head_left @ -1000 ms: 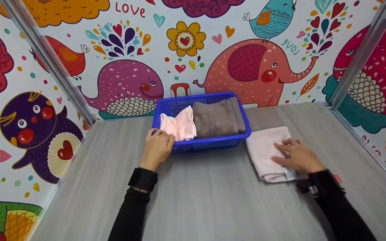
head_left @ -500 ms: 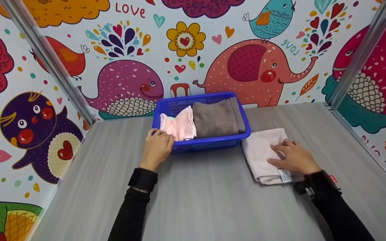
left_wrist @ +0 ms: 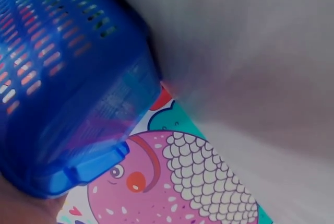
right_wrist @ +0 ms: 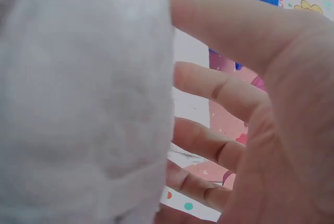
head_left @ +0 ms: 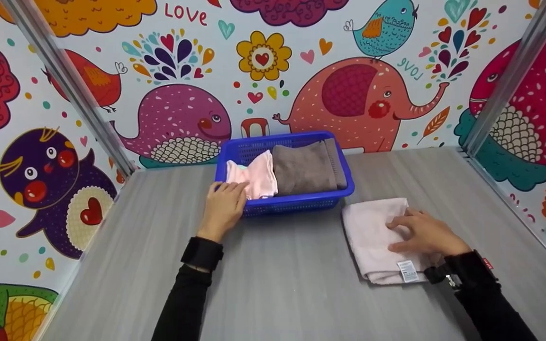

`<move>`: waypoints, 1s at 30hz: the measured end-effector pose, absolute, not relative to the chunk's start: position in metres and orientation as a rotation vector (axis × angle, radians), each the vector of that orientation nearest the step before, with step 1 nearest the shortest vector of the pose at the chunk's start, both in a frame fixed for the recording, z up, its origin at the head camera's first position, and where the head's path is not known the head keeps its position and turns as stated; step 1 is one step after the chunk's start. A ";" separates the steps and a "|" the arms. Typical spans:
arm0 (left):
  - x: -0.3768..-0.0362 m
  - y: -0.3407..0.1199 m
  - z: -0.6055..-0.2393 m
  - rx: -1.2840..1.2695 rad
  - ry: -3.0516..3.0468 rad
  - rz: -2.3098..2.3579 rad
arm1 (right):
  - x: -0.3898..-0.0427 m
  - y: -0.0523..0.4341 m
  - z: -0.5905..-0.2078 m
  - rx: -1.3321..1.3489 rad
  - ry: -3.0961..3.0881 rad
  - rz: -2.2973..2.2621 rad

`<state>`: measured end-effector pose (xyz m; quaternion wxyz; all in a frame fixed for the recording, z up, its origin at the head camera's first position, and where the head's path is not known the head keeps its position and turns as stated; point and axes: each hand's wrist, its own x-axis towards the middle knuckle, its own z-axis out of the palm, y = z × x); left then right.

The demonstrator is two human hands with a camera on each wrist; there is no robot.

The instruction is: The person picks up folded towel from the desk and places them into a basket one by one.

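My left hand (head_left: 223, 208) holds the front left corner of the blue plastic basket (head_left: 296, 198), its fingers over the rim. In the left wrist view the basket's slotted side (left_wrist: 78, 72) fills the upper left, and only a sliver of the hand shows. Inside the basket lie a light pink cloth (head_left: 254, 177) and a folded brown towel (head_left: 304, 168). My right hand (head_left: 427, 234) rests its spread fingertips on a folded pale pink towel (head_left: 370, 237) with a white label. In the right wrist view the towel (right_wrist: 88, 98) stands close beside the fingertips, nothing gripped.
The grey table (head_left: 282, 284) runs back to a wall (head_left: 273, 104) printed with cartoon animals. Metal posts (head_left: 83, 109) stand at the left and right corners. The basket sits near the back wall.
My right hand and the pale pink towel slid slightly left, then towards me, leaving a gap between towel and basket. The left hand and basket stayed put.
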<state>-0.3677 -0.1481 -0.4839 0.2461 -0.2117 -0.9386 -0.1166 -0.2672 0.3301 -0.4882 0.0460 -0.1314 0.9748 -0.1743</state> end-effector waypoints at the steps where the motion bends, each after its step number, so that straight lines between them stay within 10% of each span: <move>1: -0.368 -0.147 -0.484 -0.584 -2.558 -0.328 | -0.267 0.327 -0.488 -0.412 2.968 -0.547; 22: -0.277 -0.070 -0.478 -0.791 -3.185 -0.425 | -0.263 0.194 -0.508 -0.863 3.113 -0.532; 30: -0.274 -0.053 -0.498 -0.817 -3.133 -0.823 | -0.258 0.195 -0.504 -0.645 3.170 -0.532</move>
